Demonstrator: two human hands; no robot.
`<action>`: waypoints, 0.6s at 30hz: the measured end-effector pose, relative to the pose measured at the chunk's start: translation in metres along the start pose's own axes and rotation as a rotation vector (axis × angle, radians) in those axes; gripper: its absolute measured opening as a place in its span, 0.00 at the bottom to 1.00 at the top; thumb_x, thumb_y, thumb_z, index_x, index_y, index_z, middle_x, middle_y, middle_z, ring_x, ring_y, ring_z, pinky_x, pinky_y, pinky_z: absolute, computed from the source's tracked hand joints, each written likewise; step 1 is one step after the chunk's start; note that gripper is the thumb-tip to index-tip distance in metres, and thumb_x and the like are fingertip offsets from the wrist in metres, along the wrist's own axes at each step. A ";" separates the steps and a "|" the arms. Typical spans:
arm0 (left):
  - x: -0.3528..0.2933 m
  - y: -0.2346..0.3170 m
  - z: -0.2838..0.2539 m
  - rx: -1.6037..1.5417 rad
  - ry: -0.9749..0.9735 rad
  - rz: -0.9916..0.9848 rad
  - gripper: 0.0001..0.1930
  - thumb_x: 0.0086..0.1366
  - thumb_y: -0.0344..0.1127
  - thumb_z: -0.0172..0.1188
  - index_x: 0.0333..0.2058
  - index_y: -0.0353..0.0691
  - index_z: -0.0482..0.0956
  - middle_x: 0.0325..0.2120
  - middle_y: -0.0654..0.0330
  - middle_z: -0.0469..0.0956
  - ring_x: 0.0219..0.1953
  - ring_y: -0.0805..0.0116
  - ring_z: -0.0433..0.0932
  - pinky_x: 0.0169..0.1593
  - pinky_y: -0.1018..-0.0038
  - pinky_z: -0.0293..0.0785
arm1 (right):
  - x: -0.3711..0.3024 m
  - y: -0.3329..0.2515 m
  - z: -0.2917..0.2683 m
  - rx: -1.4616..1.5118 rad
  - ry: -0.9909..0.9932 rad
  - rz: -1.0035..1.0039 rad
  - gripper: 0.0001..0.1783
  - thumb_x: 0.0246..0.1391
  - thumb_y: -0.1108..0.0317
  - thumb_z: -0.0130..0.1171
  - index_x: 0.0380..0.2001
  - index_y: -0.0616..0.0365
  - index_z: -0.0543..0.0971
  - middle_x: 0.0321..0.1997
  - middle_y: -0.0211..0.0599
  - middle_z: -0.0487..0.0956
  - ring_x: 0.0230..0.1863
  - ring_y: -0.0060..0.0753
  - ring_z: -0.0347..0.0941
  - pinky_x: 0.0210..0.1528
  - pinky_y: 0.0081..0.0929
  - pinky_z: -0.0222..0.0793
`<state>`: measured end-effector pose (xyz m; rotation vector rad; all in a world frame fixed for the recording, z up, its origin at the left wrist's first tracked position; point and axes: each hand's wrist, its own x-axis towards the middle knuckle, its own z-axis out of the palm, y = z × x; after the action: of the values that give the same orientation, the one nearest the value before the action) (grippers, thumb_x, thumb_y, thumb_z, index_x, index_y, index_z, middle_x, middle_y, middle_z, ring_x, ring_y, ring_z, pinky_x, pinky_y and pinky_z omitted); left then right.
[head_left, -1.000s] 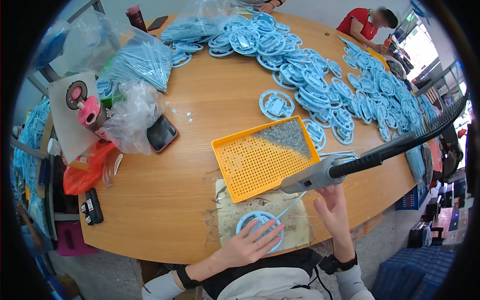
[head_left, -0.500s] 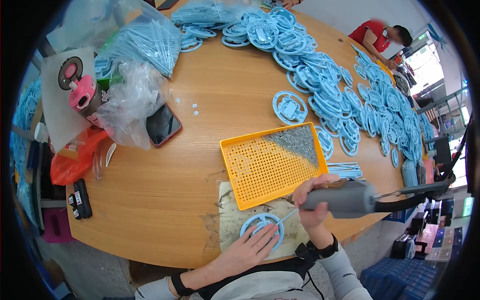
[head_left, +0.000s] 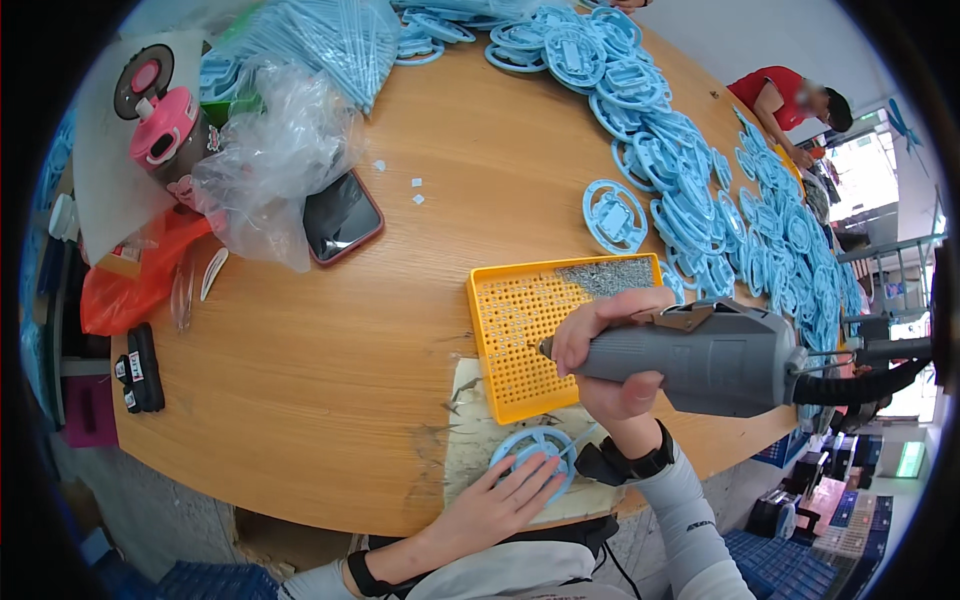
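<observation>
My right hand (head_left: 610, 365) is wrapped round a grey electric screwdriver (head_left: 690, 362), held lengthwise with its tip to the left, above the yellow perforated tray (head_left: 490, 388). Small grey screws (head_left: 610, 275) are heaped in the tray's far right part. A light blue round plastic frame (head_left: 540, 437), like a spoked ring, lies on a worn pale mat (head_left: 462, 420). My left hand (head_left: 505, 500) rests on it with fingers stretched flat, covering part of the ring. From the ring's right side a thin light blue rod (head_left: 582, 437) sticks out.
Many similar blue frames (head_left: 690, 200) are piled along the right and far side. Bagged blue rods (head_left: 320, 45), a clear bag (head_left: 275, 165), a phone (head_left: 342, 217) and a pink-lidded bottle (head_left: 170, 130) stand or lie at left. A person in red (head_left: 785, 95) works farther off.
My right hand has lifted the screwdriver up and leftward, bringing its tip from the tray's near edge to over the tray. My left hand stays on the blue frame. The view has shifted slightly.
</observation>
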<state>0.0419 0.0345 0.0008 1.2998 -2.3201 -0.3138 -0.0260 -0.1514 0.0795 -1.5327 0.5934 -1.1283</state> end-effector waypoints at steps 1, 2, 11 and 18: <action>0.000 0.000 0.000 0.010 -0.004 0.005 0.26 0.59 0.43 0.57 0.55 0.44 0.70 0.58 0.58 0.66 0.62 0.63 0.62 0.62 0.63 0.60 | 0.000 0.002 0.000 -0.007 -0.011 0.000 0.39 0.47 0.29 0.54 0.40 0.56 0.61 0.15 0.34 0.67 0.14 0.27 0.65 0.19 0.23 0.65; -0.001 0.000 0.001 -0.003 -0.002 0.000 0.25 0.59 0.43 0.56 0.55 0.44 0.70 0.58 0.58 0.66 0.62 0.63 0.62 0.62 0.63 0.60 | -0.001 0.005 0.000 -0.014 -0.021 0.000 0.39 0.47 0.29 0.54 0.40 0.56 0.61 0.15 0.34 0.67 0.14 0.27 0.65 0.19 0.23 0.65; -0.001 -0.001 0.003 -0.082 -0.013 -0.024 0.25 0.59 0.40 0.52 0.56 0.42 0.69 0.59 0.58 0.66 0.62 0.63 0.62 0.62 0.65 0.60 | -0.002 0.018 -0.001 0.013 -0.048 0.028 0.39 0.46 0.30 0.55 0.40 0.55 0.61 0.16 0.33 0.68 0.16 0.27 0.66 0.20 0.24 0.65; -0.001 0.000 0.002 -0.123 -0.015 -0.038 0.26 0.60 0.36 0.47 0.58 0.39 0.67 0.60 0.58 0.64 0.64 0.64 0.59 0.63 0.66 0.57 | -0.005 0.029 -0.019 -0.150 -0.301 -0.054 0.38 0.45 0.31 0.57 0.40 0.55 0.61 0.18 0.34 0.69 0.18 0.26 0.67 0.22 0.24 0.66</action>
<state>0.0415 0.0357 -0.0012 1.2860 -2.2522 -0.4725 -0.0393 -0.1642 0.0500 -1.8163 0.4409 -0.8842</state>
